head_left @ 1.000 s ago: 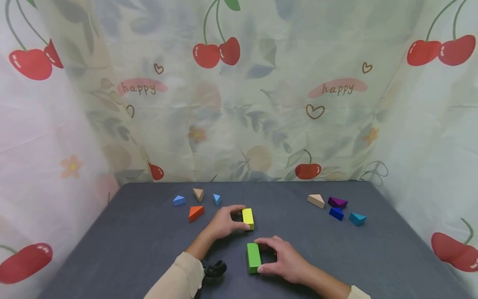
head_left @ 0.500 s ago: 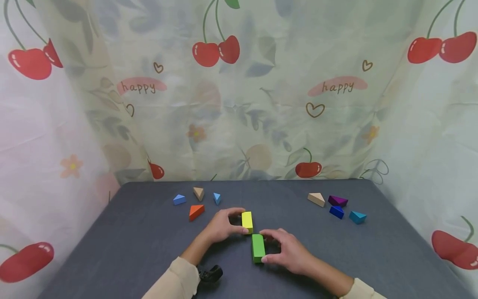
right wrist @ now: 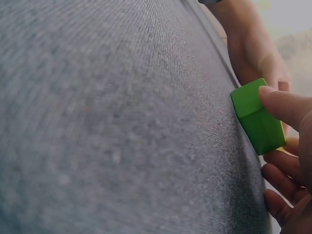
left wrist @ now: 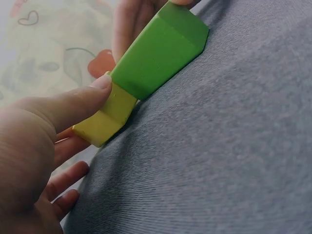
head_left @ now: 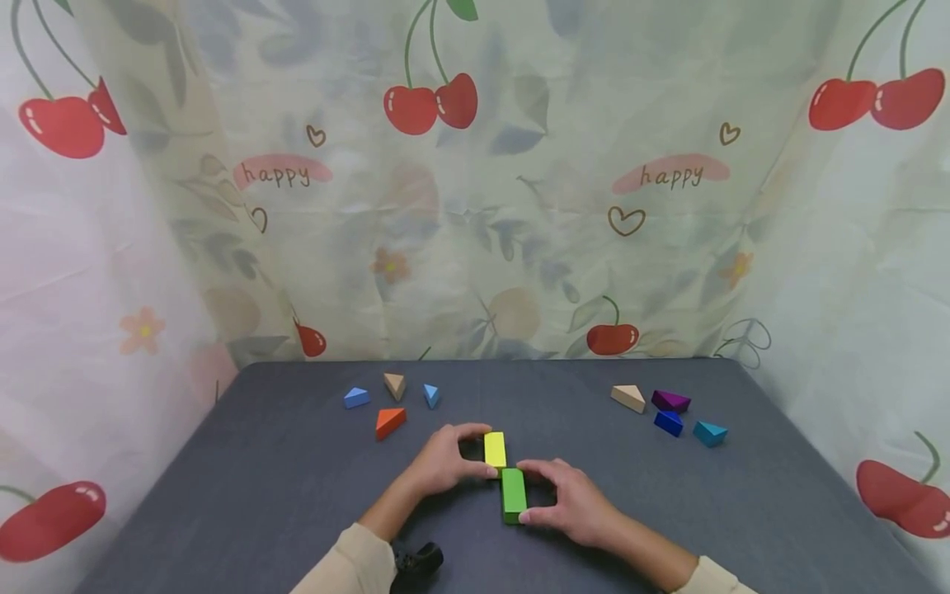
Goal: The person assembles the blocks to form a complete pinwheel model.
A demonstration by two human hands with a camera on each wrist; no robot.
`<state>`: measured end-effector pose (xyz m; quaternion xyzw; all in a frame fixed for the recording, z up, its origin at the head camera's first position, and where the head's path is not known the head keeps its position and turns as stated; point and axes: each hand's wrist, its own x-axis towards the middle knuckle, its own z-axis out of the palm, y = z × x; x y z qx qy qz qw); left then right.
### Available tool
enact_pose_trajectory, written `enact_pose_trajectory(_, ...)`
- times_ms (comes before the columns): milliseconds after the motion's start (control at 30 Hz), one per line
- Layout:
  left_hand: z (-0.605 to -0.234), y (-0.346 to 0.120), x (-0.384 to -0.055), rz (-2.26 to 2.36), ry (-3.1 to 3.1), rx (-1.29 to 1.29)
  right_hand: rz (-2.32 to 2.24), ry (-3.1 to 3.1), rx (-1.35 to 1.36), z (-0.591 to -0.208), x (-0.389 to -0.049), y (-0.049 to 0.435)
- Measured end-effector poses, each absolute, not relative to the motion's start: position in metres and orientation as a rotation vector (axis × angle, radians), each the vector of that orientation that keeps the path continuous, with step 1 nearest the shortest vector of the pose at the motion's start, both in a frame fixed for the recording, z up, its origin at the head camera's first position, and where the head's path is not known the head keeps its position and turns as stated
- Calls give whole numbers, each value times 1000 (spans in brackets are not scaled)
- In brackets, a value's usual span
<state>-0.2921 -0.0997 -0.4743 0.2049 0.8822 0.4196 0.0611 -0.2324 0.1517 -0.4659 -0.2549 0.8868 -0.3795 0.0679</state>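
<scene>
Near the middle of the table, my left hand pinches a yellow rectangular block between thumb and fingers along its length. Just in front of it lies a green rectangular block, gripped the same way by my right hand. The green block's far end meets the yellow block's near end, set slightly to the right. In the left wrist view the green block appears to touch the yellow block. Only the green block shows well in the right wrist view; the yellow one is mostly hidden there.
On the dark grey table's back left are an orange triangular block, a wooden one and light blue ones. At back right lie wooden, purple, dark blue and teal triangular blocks. A printed curtain surrounds the table.
The green block has slid away from me and a little right with my right hand. The yellow block has come toward me with my left hand, and their ends now meet.
</scene>
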Motion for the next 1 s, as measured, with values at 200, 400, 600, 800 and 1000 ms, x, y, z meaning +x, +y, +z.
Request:
enact_pose_trajectory(200, -476, -99, -288, 1241, 2697, 645, -1159, 2682, -785, -471, -231, 152)
enact_pose_trajectory(400, -473, -102, -287, 1272, 2622, 675, -1195, 2692, -776, -473, -231, 151)
enact_pose_trajectory(600, -472, -100, -286, 1294, 2636, 726, -1198, 2723, -741, -475, -230, 148)
enact_pose_trajectory(800, -471, -97, -285, 1265, 2665, 713, -1214, 2743, -705, -476, -226, 143)
enact_pose_trajectory(1000, -470, -95, -285, 1248, 2676, 697, -1210, 2783, -683, -476, -221, 138)
